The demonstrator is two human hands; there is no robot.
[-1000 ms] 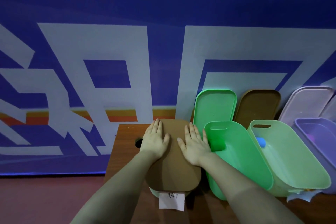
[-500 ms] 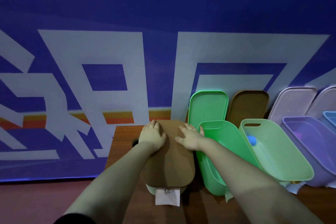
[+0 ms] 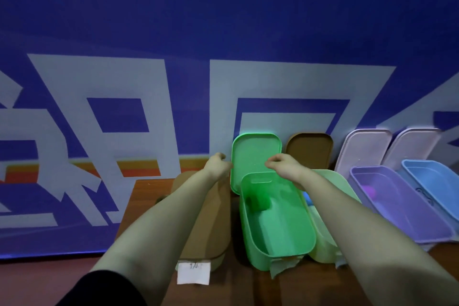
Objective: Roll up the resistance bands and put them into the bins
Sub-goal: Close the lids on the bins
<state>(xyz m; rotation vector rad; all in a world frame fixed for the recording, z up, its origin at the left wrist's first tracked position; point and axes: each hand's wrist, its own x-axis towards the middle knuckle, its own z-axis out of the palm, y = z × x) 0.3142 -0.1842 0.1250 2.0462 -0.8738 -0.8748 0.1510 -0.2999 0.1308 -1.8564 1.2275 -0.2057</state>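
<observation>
Now both my arms are stretched straight out over the table (image 3: 139, 206), forearms almost parallel. My left hand (image 3: 218, 164) is up at the left edge of the green lid (image 3: 255, 154) that leans on the wall, fingers curled in; I can't tell whether it grips that edge. My right hand (image 3: 283, 165) hangs in front of the same lid, wrist bent, fingers curled down, and again there's no telling if it holds anything. Below it the green bin (image 3: 255, 248) stands open, a green roll (image 3: 258, 202) at its far end. My left forearm crosses over the brown lid (image 3: 211, 221). A pink lump (image 3: 368, 191) lies in the purple bin (image 3: 407, 221).
</observation>
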